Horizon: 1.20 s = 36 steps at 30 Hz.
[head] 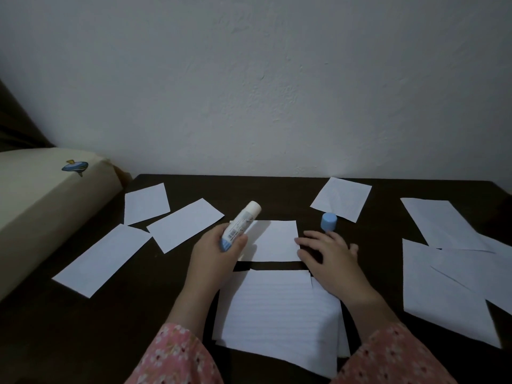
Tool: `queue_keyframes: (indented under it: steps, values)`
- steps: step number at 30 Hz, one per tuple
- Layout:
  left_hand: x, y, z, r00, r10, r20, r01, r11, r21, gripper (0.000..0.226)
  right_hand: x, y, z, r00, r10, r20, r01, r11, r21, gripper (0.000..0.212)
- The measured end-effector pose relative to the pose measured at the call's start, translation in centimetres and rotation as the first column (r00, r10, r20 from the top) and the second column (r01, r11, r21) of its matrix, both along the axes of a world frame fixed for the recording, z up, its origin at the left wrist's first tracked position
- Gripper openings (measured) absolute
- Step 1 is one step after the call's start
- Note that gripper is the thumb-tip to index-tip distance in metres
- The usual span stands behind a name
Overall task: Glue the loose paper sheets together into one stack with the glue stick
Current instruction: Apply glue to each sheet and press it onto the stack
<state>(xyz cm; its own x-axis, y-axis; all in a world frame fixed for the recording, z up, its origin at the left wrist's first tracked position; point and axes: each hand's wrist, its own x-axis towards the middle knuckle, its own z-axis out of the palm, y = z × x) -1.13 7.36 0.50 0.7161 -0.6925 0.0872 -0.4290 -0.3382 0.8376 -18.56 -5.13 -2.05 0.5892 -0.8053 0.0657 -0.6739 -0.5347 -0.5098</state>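
My left hand (219, 252) grips an uncapped white glue stick (240, 224) by its blue base, its tip pointing up and away. Its blue cap (329, 221) stands on the table just beyond my right hand (327, 256). That hand lies flat with straight fingers, fingertips touching the right edge of a small white sheet (277, 239). A stack of lined sheets (277, 311) lies nearer me, between my forearms. Loose sheets lie at the left (102, 259), (184, 224), (146, 202).
More loose sheets lie at the back right (342, 198) and in an overlapping pile at the far right (454, 273). The dark table (138, 314) meets a white wall at the back. A cream cushion with a fish print (41, 206) presses against the table's left side.
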Motion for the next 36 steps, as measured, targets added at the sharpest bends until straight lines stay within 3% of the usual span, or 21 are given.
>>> queue_keyframes:
  steps: [6,10,13,17,22,24,28,36]
  values:
    - [-0.9,-0.6,0.6,0.972,-0.002,-0.234,-0.054,0.971,-0.234,0.029,0.2,0.2,0.1,0.999,-0.025,0.035,0.025,1.0,0.007,0.007]
    - [-1.2,-0.8,0.8,0.947,-0.006,-0.321,-0.095,0.95,-0.296,0.026,0.1,0.5,0.2,0.999,-0.003,0.054,0.001,0.999,0.043,0.008]
    - [-1.6,-1.4,0.9,0.908,-0.011,-0.418,-0.125,0.947,-0.296,0.035,0.0,0.3,0.1,0.997,0.063,-0.04,-0.062,0.998,0.03,0.034]
    - [-2.5,-2.2,1.3,0.843,-0.116,-0.526,-0.049,0.956,-0.289,0.034,0.1,0.1,0.0,0.988,0.085,-0.125,-0.084,0.996,0.015,0.046]
    - [-3.4,-3.0,0.4,0.86,-0.257,-0.441,0.178,0.961,-0.213,0.044,0.4,0.0,-0.1,0.975,0.116,-0.19,-0.114,0.993,0.018,0.05]
    - [-3.7,-3.1,0.2,0.914,-0.281,-0.292,0.257,0.959,-0.117,0.043,0.5,-0.2,-0.2,0.975,0.115,-0.193,-0.114,0.993,0.014,0.05]
    - [-4.1,-3.3,0.6,0.963,-0.269,-0.028,0.264,0.959,-0.103,0.034,0.5,-0.4,-0.3,0.976,0.116,-0.182,-0.116,0.993,0.01,0.048]
    - [-4.2,-3.7,-0.2,0.929,-0.357,0.095,0.363,0.93,-0.064,0.028,0.3,-0.3,-0.2,0.991,0.085,-0.104,-0.085,0.996,0.003,0.049]
